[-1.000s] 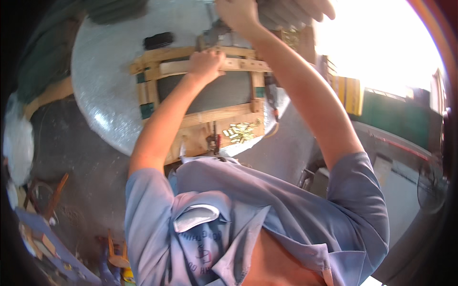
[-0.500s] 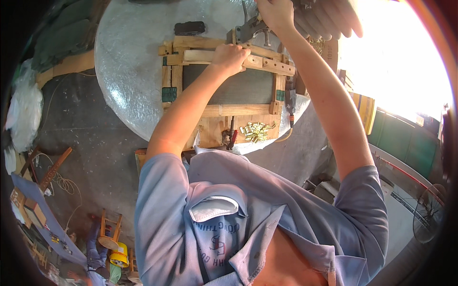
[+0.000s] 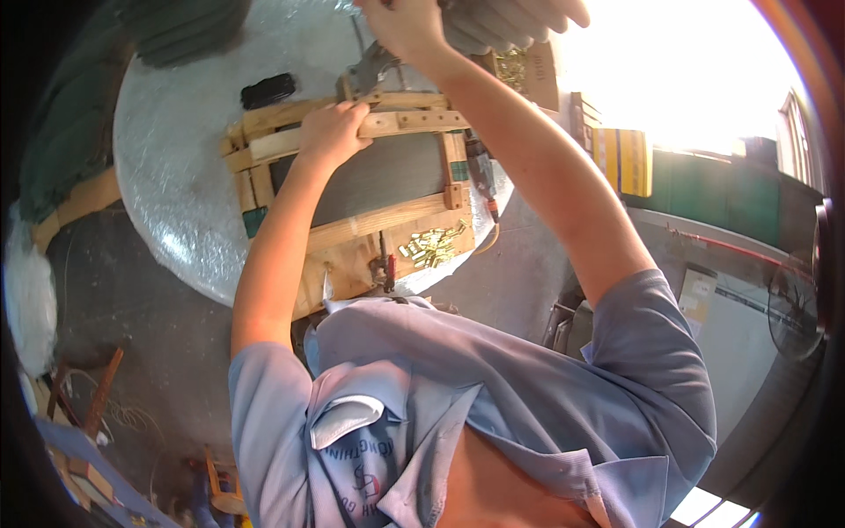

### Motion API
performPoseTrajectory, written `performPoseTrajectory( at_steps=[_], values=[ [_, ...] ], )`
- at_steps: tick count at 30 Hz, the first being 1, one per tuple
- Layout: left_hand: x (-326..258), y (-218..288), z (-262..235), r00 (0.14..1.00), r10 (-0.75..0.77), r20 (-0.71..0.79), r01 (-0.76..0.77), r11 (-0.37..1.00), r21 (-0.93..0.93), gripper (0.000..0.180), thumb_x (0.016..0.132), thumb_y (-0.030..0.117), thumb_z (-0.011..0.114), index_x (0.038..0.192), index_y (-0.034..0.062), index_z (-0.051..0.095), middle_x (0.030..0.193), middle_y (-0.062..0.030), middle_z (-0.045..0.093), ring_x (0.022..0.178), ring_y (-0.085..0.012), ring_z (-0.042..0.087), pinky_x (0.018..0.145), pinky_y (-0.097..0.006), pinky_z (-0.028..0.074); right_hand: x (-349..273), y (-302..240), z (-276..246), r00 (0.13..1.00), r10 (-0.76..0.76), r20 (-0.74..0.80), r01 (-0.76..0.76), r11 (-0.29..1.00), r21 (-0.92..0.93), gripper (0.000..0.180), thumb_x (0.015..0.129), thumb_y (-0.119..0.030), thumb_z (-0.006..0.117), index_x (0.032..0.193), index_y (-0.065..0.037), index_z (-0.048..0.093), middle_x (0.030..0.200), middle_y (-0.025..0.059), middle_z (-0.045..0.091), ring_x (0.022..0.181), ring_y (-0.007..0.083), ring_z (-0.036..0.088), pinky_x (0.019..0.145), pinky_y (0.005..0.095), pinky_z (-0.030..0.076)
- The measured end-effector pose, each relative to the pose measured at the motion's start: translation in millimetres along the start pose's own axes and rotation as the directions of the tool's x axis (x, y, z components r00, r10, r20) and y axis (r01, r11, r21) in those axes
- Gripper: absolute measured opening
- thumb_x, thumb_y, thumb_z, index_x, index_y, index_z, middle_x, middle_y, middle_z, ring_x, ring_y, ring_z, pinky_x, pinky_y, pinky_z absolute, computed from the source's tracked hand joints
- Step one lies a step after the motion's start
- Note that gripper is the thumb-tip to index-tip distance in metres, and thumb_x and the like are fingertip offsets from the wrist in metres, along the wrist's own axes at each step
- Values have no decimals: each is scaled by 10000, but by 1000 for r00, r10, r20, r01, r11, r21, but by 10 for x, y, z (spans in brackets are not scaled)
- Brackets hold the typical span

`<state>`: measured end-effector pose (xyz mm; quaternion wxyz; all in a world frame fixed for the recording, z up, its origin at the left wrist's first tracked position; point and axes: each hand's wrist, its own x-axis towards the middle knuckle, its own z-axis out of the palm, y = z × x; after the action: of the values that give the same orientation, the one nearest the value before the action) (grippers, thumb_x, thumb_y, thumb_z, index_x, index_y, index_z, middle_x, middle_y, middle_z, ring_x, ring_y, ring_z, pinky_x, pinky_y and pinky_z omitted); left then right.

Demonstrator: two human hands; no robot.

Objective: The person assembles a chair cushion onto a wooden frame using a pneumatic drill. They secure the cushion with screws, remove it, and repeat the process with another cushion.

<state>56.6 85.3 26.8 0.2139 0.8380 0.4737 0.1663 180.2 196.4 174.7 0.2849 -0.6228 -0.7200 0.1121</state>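
My left hand (image 3: 334,134) is closed around a pale curved wooden slat (image 3: 414,123) with a row of holes. The slat lies across the far side of a wooden jig frame (image 3: 387,220) with a dark panel inside. Beyond it, my right hand (image 3: 407,31) is closed at the top edge of the view, on the handle of a grey metal toggle clamp (image 3: 374,69); its fingertips are partly cut off. A heap of small brass-coloured cylindrical pieces (image 3: 431,245) rests on the board at the near side. Beside them is a red-handled clamp (image 3: 389,273).
The jig sits on a round table wrapped in clear film (image 3: 167,167). A black phone-like object (image 3: 268,90) lies at its far left, and a corded power tool (image 3: 482,174) by the right side. Several grey curved pieces (image 3: 502,22) and a cardboard box (image 3: 539,75) stand beyond.
The whole view has swung, so the table, jig and both hands appear further left. My left hand stays on the slat and my right hand stays at the clamp.
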Motion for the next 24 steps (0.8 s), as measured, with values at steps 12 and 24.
performPoseTrajectory(
  at_steps=[12,24],
  values=[
    [94,0,-46,990,-66,122,65,998,11,465,803,401,919,1122,129,717,1086,-55,775,1091,-268,746,873,-439,624,822,885,920,961,264,76,-274,944,184,366,978,-401,678,1120,-78,774,968,131,806,980,307,770,903,440,586],
    [45,-42,75,989,-72,130,72,997,0,460,826,392,892,1143,121,696,1089,-45,765,1124,-246,716,905,-446,602,712,685,844,385,638,667,-920,321,224,428,953,-394,726,1264,-107,665,944,45,673,820,225,691,706,480,563]
  ],
)
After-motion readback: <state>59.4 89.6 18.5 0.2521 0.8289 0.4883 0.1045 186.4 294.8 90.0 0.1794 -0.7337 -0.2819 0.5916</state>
